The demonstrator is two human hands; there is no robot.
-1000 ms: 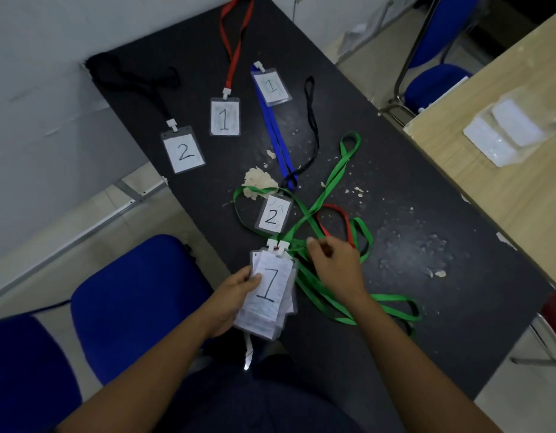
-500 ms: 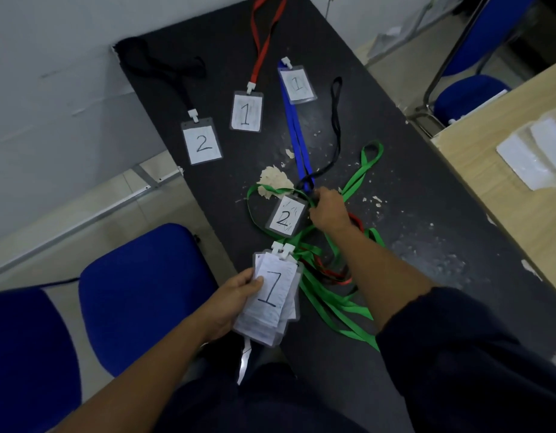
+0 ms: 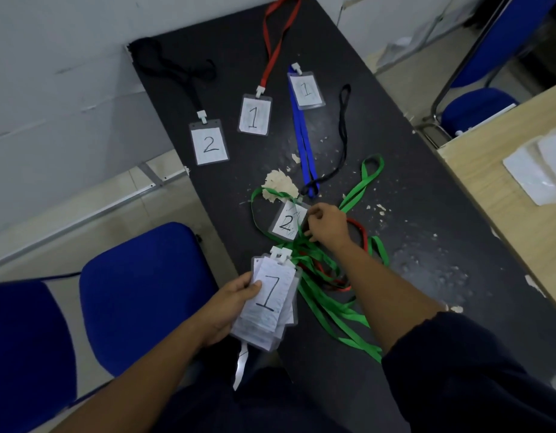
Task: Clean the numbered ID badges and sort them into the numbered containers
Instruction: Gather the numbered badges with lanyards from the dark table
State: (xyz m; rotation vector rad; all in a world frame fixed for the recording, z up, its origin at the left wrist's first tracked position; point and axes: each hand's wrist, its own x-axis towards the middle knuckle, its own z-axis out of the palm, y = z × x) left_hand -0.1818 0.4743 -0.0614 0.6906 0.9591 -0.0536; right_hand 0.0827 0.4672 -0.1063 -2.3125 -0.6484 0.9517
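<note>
Badge stack (image 3: 270, 303), top card marked 1, at near table (image 3: 426, 214) edge, gripped by left hand (image 3: 226, 310): thumb pressed on top card, fingers curled under. Badge 2 (image 3: 286, 221) flat mid-table among green lanyards (image 3: 333, 307), paper wad (image 3: 280, 189) just beyond it; right hand (image 3: 325, 226) at its right edge, fingers curled and touching it; cannot tell whether they pinch it. Three more badges lie apart at far end: 2 (image 3: 209, 145), 1 (image 3: 254, 115), 1 (image 3: 305, 90).

lighting: dim, cool, diffuse; source not evident; shadows soft. black tabletop (image 3: 426, 198) reads very dark; pale wall (image 3: 51, 73) brightest area. numerals on white badges (image 3: 253, 115) legible, mild softness throughout. wide-angle distortion: straight lines bow toward frame edges; lower edge darkest.
</note>
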